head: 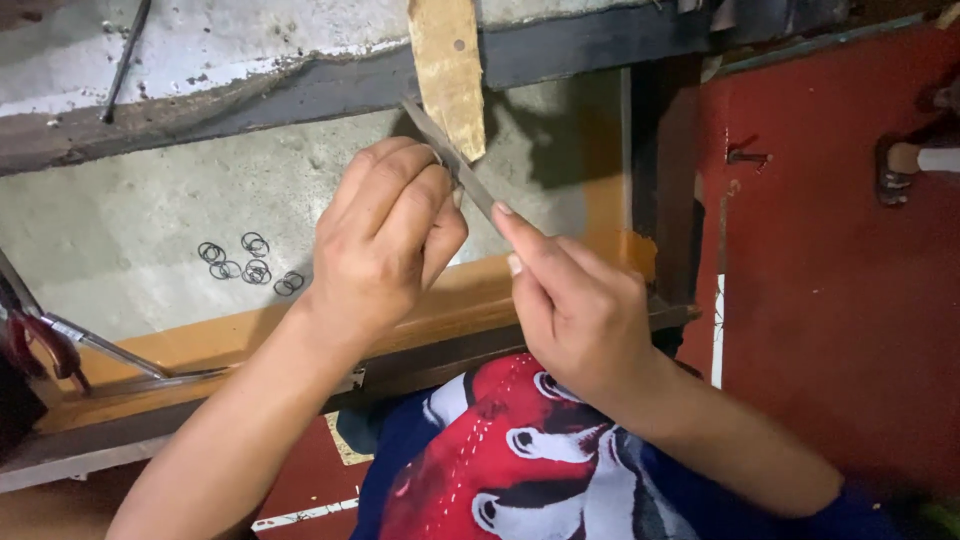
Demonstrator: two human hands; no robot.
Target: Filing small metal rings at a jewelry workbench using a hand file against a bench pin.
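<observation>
grey concrete worktop [130, 240] carries a cluster of small wire rings [250, 263] at nine o'clock of the hands. left hand [385, 235] is closed tight, pinching something small i cannot make out against a flat metal file [470, 180]; right hand [570, 300] grips the file's lower end. judging by that fingertip pinch, a slip could scrape fingers or flick the piece away.

Thin grey metal file [470, 180], tilted, above workbench.
</observation>
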